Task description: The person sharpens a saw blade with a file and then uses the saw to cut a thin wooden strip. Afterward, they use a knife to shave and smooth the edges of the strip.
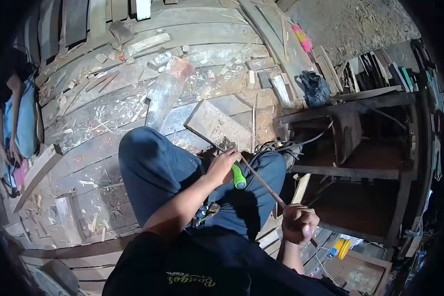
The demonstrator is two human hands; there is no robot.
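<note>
My right hand [300, 223] is closed in a fist around the near part of a long, thin brown stick [264, 183]. The stick slants up and left to my left hand [223, 165], whose fingers are bent closed at its far end. Just under those fingers a bright green tool handle [239, 176] points down over my lap; its working end is hidden, so I cannot tell its kind. Beyond my left fingertips a small metal piece [226, 145] shows at the edge of a flat wooden board [216, 122] on the floor.
Wood chips and offcuts litter the plank floor [103, 106]. To my right stands a wooden shelf frame [350, 172], with a black plastic bag [315, 89] by its corner and cables nearby. A thick beam [37, 175] lies at left, beside another person's arm [16, 116].
</note>
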